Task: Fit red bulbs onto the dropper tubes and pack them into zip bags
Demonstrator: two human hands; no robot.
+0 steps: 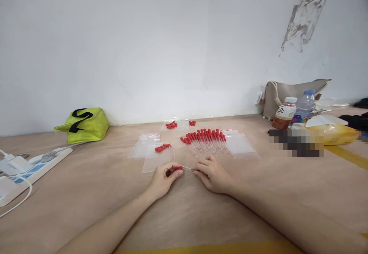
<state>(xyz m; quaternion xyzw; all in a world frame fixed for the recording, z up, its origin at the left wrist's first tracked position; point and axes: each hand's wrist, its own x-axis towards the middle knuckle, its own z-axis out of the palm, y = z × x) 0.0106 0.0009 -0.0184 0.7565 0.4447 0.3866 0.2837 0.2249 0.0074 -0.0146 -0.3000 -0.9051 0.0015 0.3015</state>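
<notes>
My left hand (164,177) pinches a red rubber dropper bulb (177,168) between thumb and fingers. A thin clear dropper tube (188,168) runs from the bulb's end to my right hand (211,174), whose fingertips close on it. Just beyond my hands, several droppers with red bulbs (205,139) lie fanned out side by side. Loose red bulbs (162,148) rest on a clear plastic bag (149,163), beside a few clear tubes (173,151). Farther back, more red bulbs (171,125) lie on clear plastic near the wall.
Flat clear bags (147,145) lie left of the droppers, and others (245,146) lie right. A green bag (86,125) and a power strip (36,173) are at left. At right stand a drink bottle (285,113), a water bottle (306,104), a beige bag (293,89) and a yellow pack (339,131).
</notes>
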